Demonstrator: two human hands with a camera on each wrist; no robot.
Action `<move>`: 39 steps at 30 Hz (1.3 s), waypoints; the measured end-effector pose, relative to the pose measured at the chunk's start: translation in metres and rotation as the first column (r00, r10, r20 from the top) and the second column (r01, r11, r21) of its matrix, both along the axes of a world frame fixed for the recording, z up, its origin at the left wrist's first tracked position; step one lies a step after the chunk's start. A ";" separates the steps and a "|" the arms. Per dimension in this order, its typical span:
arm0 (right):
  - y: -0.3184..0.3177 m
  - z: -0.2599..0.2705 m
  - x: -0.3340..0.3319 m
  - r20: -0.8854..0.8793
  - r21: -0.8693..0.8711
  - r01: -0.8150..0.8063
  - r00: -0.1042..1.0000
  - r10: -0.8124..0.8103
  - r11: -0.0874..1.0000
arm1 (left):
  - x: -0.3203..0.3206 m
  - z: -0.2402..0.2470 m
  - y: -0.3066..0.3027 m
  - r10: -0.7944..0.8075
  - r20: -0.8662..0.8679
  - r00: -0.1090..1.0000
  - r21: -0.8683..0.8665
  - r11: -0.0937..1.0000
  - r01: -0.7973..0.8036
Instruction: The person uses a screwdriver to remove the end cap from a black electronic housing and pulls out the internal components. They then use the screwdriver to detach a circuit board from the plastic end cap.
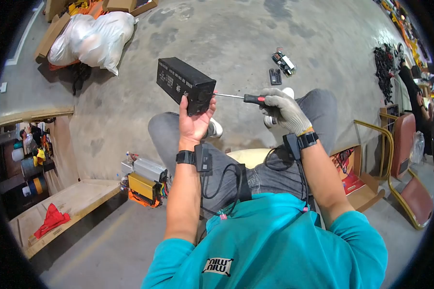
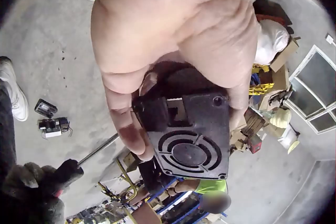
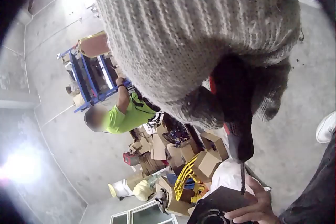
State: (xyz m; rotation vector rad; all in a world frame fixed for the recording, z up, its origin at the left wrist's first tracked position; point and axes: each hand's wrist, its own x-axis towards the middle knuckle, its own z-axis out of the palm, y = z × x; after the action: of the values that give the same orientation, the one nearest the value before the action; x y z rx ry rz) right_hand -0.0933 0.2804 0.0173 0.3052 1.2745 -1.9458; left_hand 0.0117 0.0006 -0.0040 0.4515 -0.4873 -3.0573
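Observation:
A black box-shaped device case (image 1: 185,84) with pale printed lettering is held up in front of the person by the bare left hand (image 1: 196,121). Fingers and thumb grip its near end from both sides. That end, in the left wrist view, is a black panel (image 2: 191,134) with ring-shaped vent slots, a square opening and corner holes. The right hand (image 1: 285,110), in a knitted glove, grips the black and red handle of a screwdriver (image 1: 253,99). Its metal shaft points left, with the tip right at the side of the case beside the left fingers.
On the floor ahead lie a circuit board (image 1: 284,63) and a small black part (image 1: 275,77). A metal-cased unit (image 1: 146,176) stands at the left knee. White bags (image 1: 94,41) sit far left, a chair (image 1: 404,144) at right. Another person (image 3: 128,116) is in the background.

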 end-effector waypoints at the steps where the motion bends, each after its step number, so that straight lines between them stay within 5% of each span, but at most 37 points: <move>1: 0.000 -0.001 0.002 -0.001 0.000 0.000 1.000 0.000 1.000 | 0.002 0.000 0.000 -0.006 0.006 1.000 0.001 1.000 0.006; 15: 0.000 0.011 -0.001 -0.009 0.047 -0.045 0.999 0.045 0.998 | 0.002 -0.006 0.000 -0.001 0.060 0.998 -0.109 0.994 0.008; 39: 0.002 0.003 0.002 0.029 0.024 -0.028 0.999 0.027 0.999 | 0.002 -0.004 0.001 0.046 0.116 0.992 -0.054 0.998 -0.040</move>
State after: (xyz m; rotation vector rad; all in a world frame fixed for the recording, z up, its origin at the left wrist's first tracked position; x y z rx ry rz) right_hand -0.0917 0.2824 0.0200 0.3253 1.2781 -1.8974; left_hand 0.0136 0.0019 -0.0078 0.6338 -0.5510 -2.9813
